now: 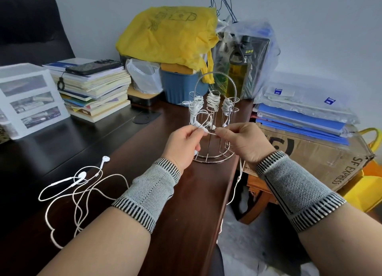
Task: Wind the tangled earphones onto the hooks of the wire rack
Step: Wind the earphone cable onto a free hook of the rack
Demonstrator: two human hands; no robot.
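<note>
Wire rack (215,118): light, rigid, stands upright on desk (182,193) near its right edge; 3 hooks carry wound cords. Held earphone cord (237,176): thin, limp, snag-prone; best taken by cord near the buds, not the buds. Left hand (183,143) & right hand (246,140) both pinch it in front of rack. Its plug end hangs off desk edge, not visible. 2nd earphones (82,182) lie tangled on desk, left.

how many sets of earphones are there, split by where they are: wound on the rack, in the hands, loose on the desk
Wound on the wire rack: 2, the middle bundle and the right bundle
Partly wound on the left hook, cord pinched by left hand and right hand: 1
Loose earphones on the desk: 1
Total: 4
</note>
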